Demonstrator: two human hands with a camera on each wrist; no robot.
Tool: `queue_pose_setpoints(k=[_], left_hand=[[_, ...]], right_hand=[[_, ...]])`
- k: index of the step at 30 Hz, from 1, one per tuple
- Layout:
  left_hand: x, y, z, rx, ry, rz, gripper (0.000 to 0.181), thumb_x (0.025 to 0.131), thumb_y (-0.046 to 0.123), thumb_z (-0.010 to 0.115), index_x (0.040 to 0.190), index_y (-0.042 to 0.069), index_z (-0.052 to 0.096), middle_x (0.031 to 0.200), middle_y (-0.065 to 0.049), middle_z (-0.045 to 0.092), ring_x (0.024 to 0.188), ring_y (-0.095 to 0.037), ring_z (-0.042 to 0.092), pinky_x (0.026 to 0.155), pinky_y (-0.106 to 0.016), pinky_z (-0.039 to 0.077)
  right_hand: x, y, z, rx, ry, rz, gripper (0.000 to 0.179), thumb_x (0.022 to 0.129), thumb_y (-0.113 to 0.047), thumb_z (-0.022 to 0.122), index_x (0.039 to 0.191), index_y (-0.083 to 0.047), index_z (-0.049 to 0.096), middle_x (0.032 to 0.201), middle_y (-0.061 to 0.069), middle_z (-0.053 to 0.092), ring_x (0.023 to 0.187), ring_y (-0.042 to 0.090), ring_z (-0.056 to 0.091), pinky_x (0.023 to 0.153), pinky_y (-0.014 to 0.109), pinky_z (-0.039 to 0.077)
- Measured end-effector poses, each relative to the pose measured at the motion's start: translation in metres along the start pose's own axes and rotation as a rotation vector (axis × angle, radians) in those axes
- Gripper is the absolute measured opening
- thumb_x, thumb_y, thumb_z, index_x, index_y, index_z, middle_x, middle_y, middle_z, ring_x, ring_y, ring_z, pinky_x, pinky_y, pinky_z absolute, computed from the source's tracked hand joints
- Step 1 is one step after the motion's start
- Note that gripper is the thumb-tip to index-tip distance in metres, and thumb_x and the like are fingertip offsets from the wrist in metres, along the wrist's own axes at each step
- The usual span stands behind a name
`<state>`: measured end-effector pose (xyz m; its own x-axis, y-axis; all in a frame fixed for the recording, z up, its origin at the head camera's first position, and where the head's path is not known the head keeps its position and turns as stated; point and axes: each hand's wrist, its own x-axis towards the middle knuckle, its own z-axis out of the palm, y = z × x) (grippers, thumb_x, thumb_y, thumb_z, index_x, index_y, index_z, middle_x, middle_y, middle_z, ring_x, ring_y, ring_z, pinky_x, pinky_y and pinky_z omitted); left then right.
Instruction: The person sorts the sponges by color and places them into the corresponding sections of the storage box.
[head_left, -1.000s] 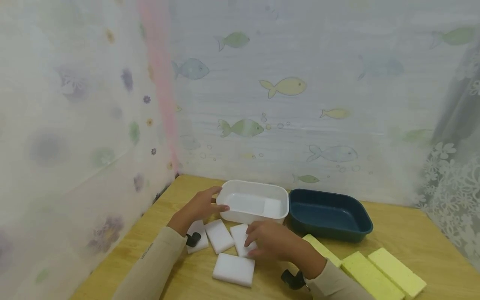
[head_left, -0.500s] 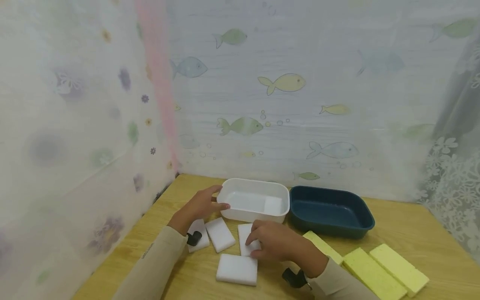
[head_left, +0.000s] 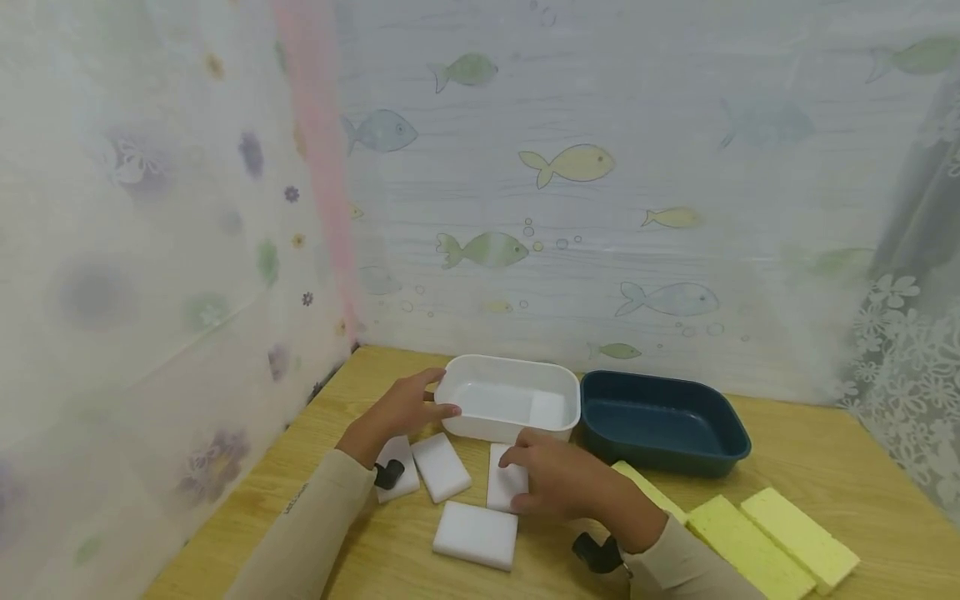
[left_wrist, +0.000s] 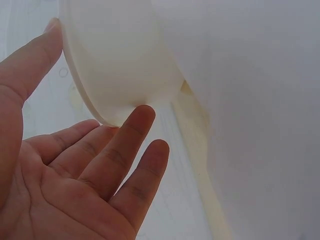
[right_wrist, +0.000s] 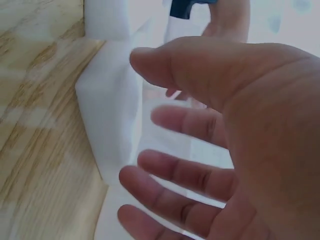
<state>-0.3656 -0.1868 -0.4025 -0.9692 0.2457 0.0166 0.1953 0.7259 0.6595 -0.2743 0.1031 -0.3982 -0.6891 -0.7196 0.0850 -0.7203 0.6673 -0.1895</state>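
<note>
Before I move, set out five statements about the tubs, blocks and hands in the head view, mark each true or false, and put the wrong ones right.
1. The white tub stands left of the blue tub. True.
2. The left hand touches the blue tub. False: it touches the white tub.
3. Three yellow blocks lie on the table. True.
4. The right hand is at a yellow block. False: its fingers are at a white block.
5. A yellow block lies in the blue tub. False: none shows in there; the yellow blocks are on the table.
</note>
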Motion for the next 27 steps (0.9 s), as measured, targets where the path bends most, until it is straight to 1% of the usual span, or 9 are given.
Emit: queue_pose_setpoints(k=[2, 5, 10, 13, 18, 22, 27], left_hand=[[0.0, 0.0, 0.0, 0.002, -0.001, -0.001, 0.093, 0.088, 0.05, 0.081, 0.161, 0.015, 0.036, 0.161, -0.011, 0.044, 0.135, -0.034, 0.059, 0.105, -0.052, 0.052], [0.0, 0.0, 0.0, 0.008, -0.003, 0.0, 0.093, 0.088, 0.05, 0.08, 0.161, 0.015, 0.036, 0.162, -0.011, 0.044, 0.135, -0.034, 0.059, 0.105, -0.052, 0.052], [-0.001, 0.001, 0.0, 0.011, -0.002, 0.006, 0.091, 0.089, 0.049, 0.08, 0.161, 0.015, 0.036, 0.162, -0.011, 0.044, 0.135, -0.033, 0.059, 0.105, -0.052, 0.052], [-0.001, 0.002, 0.0, 0.004, -0.003, 0.004, 0.091, 0.089, 0.048, 0.08, 0.161, 0.015, 0.036, 0.162, -0.011, 0.044, 0.135, -0.034, 0.059, 0.105, -0.052, 0.052], [-0.002, 0.001, 0.0, -0.001, -0.007, 0.003, 0.092, 0.088, 0.049, 0.08, 0.161, 0.015, 0.036, 0.162, -0.011, 0.044, 0.135, -0.034, 0.059, 0.105, -0.052, 0.052], [-0.003, 0.001, 0.0, -0.001, -0.005, 0.002, 0.092, 0.088, 0.049, 0.08, 0.161, 0.015, 0.036, 0.162, -0.011, 0.043, 0.135, -0.035, 0.059, 0.105, -0.052, 0.051], [-0.003, 0.003, -0.002, -0.006, -0.001, 0.007, 0.091, 0.089, 0.049, 0.08, 0.161, 0.014, 0.037, 0.162, -0.011, 0.043, 0.135, -0.035, 0.058, 0.106, -0.052, 0.051]], right_hand=[[-0.001, 0.002, -0.001, -0.005, -0.01, 0.025, 0.051, 0.086, -0.04, 0.083, 0.129, -0.016, 0.069, 0.118, -0.001, 0.061, 0.092, 0.005, 0.054, 0.081, 0.025, 0.053], [-0.004, 0.004, -0.001, -0.002, -0.027, 0.023, 0.061, 0.084, -0.043, 0.084, 0.133, -0.013, 0.066, 0.124, 0.001, 0.06, 0.102, 0.009, 0.056, 0.088, 0.029, 0.054], [-0.01, 0.006, 0.0, 0.027, -0.039, 0.0, 0.06, 0.083, -0.043, 0.086, 0.13, -0.009, 0.068, 0.134, 0.01, 0.057, 0.114, 0.018, 0.058, 0.097, 0.034, 0.053], [-0.013, 0.007, -0.001, 0.058, -0.046, 0.007, 0.057, 0.082, -0.042, 0.087, 0.126, -0.011, 0.069, 0.134, 0.01, 0.056, 0.113, 0.018, 0.059, 0.096, 0.035, 0.053], [-0.018, 0.01, 0.0, 0.09, -0.06, 0.008, 0.052, 0.081, -0.04, 0.088, 0.122, -0.014, 0.069, 0.124, -0.001, 0.059, 0.107, 0.01, 0.056, 0.094, 0.031, 0.052], [-0.019, 0.01, -0.001, 0.102, -0.075, 0.029, 0.054, 0.081, -0.041, 0.087, 0.123, -0.015, 0.067, 0.125, -0.002, 0.059, 0.104, 0.007, 0.055, 0.094, 0.03, 0.052], [-0.018, 0.01, -0.004, 0.116, -0.078, 0.069, 0.06, 0.08, -0.043, 0.087, 0.128, -0.014, 0.065, 0.126, -0.002, 0.058, 0.097, 0.006, 0.056, 0.09, 0.03, 0.053]])
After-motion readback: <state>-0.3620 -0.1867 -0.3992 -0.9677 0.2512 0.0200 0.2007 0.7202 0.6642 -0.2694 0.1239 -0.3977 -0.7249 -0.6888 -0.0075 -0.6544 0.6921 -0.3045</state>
